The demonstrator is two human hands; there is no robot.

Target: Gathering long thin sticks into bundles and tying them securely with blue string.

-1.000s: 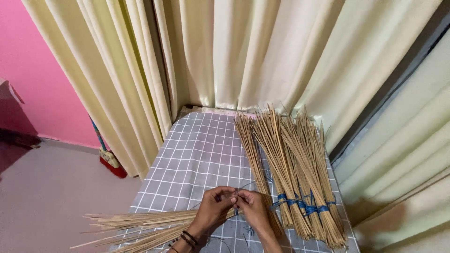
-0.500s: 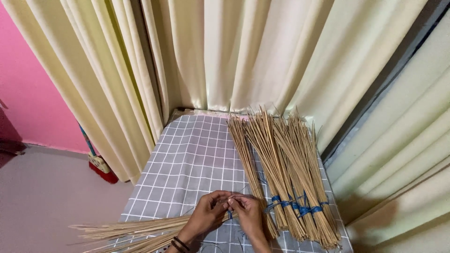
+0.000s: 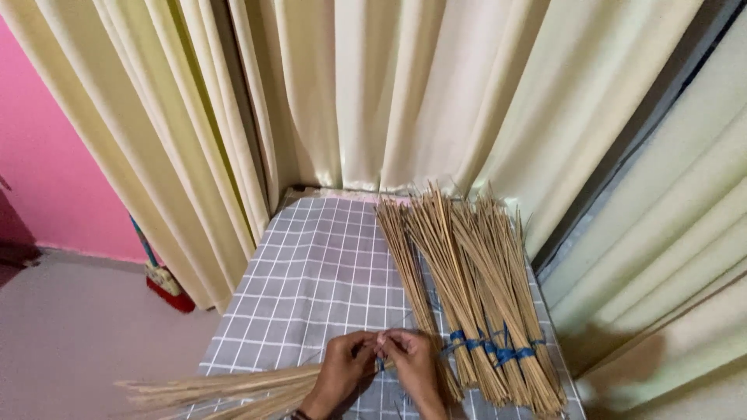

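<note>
At six o'clock on the checked worktop (image 3: 311,280), left hand (image 3: 342,369) and right hand (image 3: 411,364) pinch a loose stick bundle (image 3: 226,386); tied bundles (image 3: 475,288) lie at three.

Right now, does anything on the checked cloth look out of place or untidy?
Nothing looks damaged or spilled. The tied stick bundles lie side by side on the checked cloth. Only the bundle at the left hand sticks out past the cloth's edge, its ends splayed.
</note>
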